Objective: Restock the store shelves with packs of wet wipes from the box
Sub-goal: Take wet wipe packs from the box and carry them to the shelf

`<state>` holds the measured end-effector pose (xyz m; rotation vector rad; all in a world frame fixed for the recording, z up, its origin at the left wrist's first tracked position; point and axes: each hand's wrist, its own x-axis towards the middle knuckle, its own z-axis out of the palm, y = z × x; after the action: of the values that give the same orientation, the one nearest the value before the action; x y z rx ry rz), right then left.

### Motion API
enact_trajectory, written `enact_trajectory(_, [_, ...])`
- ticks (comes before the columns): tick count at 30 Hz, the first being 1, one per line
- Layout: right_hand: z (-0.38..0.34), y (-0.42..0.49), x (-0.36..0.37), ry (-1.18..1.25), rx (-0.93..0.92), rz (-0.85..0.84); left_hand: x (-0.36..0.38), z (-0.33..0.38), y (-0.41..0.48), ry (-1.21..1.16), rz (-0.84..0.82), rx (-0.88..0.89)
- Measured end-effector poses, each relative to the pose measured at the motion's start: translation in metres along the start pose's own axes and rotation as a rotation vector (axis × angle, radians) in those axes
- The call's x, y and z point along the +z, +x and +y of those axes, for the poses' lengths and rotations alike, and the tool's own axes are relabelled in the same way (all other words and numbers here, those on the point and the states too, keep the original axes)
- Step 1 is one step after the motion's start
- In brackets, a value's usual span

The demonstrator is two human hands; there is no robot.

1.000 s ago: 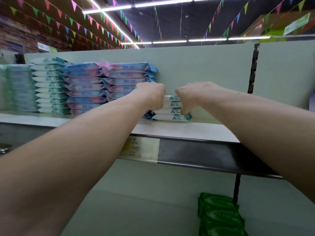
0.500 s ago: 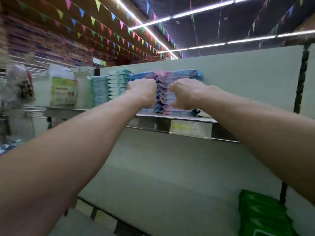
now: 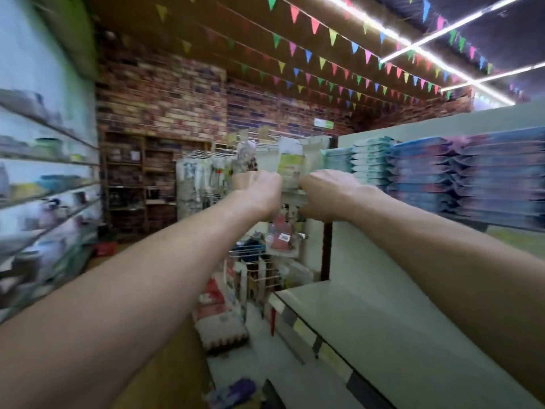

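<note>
Both hands are pulling away from the stacks as the view swings left: left hand [image 3: 257, 191] and right hand [image 3: 326, 193] are hovering side by side, fingers curled into fists; wet wipes packs [image 3: 442, 172] are sitting stacked at the shelf's [image 3: 507, 224] left end.

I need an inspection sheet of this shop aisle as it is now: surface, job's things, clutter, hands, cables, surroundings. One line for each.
Surface: upper shelf carries stacks; lower shelf is pale, with labels on its edge.
Job's things: blue and pink wipe stacks, teal and white wipe stack beside them; box not in view.
Clutter: hanging goods on a wire rack, blurred.
Hands: left hand and right hand side by side in the air, fingers curled, nothing seen in them.
Cables: nothing seen.
Surroundings: brick wall, bunting, ceiling lights, blurred shelves at left.
</note>
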<state>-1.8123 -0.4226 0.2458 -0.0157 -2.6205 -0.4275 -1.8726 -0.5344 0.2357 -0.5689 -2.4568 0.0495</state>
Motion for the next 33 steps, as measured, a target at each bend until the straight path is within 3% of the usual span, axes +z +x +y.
enact_trajectory(10, [-0.169,-0.015,0.012,0.238,-0.466,-0.02,0.009,-0.109,-0.158,0.214,-0.281,-0.459])
enact_trajectory(20, [-0.37,-0.124,-0.015,0.426,-0.973,-0.082,-0.028,-0.19,-0.38,0.314,-0.494,-0.937])
enact_trajectory(33, [-0.597,-0.309,-0.022,0.435,-1.321,-0.341,-0.041,-0.252,-0.658,0.22,-0.772,-1.23])
